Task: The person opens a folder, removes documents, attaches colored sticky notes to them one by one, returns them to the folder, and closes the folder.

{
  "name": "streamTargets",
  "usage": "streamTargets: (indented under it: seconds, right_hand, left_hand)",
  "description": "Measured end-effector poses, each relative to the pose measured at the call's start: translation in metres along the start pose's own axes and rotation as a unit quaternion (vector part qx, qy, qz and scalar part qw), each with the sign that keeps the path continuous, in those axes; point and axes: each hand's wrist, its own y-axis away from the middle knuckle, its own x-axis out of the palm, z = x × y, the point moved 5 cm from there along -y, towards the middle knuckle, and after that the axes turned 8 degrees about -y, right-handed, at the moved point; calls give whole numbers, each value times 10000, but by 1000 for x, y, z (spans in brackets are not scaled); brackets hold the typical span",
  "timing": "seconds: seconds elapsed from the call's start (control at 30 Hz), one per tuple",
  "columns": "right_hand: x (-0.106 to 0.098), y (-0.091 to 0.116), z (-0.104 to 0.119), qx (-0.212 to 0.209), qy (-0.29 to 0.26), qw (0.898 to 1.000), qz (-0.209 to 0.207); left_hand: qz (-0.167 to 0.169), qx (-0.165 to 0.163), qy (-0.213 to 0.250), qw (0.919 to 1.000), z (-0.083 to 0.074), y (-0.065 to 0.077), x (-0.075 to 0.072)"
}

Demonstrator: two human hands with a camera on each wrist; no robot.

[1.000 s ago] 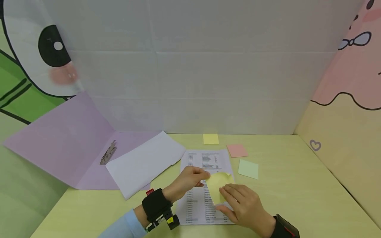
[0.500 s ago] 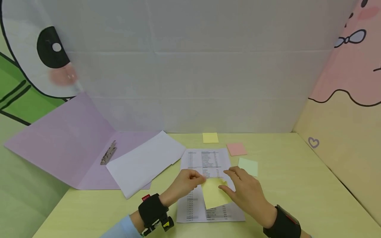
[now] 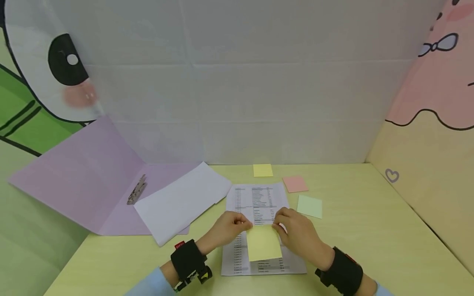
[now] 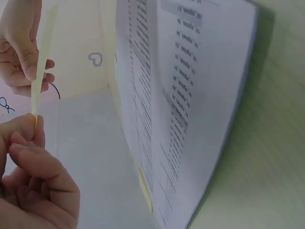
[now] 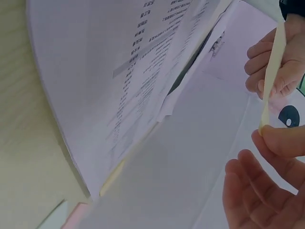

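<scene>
A yellow sticky note (image 3: 264, 244) is held up over a printed sheet (image 3: 237, 259), close above its lower half in the head view. My left hand (image 3: 230, 227) pinches its upper left corner between thumb and forefinger. The upper right corner is pinched by my right hand (image 3: 296, 232). Seen edge-on in the left wrist view, the sticky note (image 4: 42, 62) stretches between both hands, apart from the paper. The right wrist view also shows the note (image 5: 272, 71) as a thin strip, with the right thumb and forefinger on its near end.
Flat on the table lie a yellow note (image 3: 263, 170), a pink note (image 3: 295, 184) and a green note (image 3: 309, 206). To the left an opened purple folder (image 3: 79, 176) with a metal clip (image 3: 136, 190) bears white sheets (image 3: 181, 201). A grey-white panel (image 3: 237, 98) stands behind.
The right hand has gone from the note's lower right edge up to its upper right corner and now pinches it. The note hangs straighter; the left hand has shifted slightly left and down.
</scene>
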Motion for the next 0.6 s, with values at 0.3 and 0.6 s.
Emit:
streamTargets:
  seconds: [0.3,0.6]
  right_hand:
    - [30,-40,-47,1290,-921,9798,1222]
    - [69,-64,-87,2223,-1605,9412,1973]
  left_hand:
    - [260,-198,-903,9954,15,-43,-11]
    - [649,-676,-1440,9851,40,-81,-1]
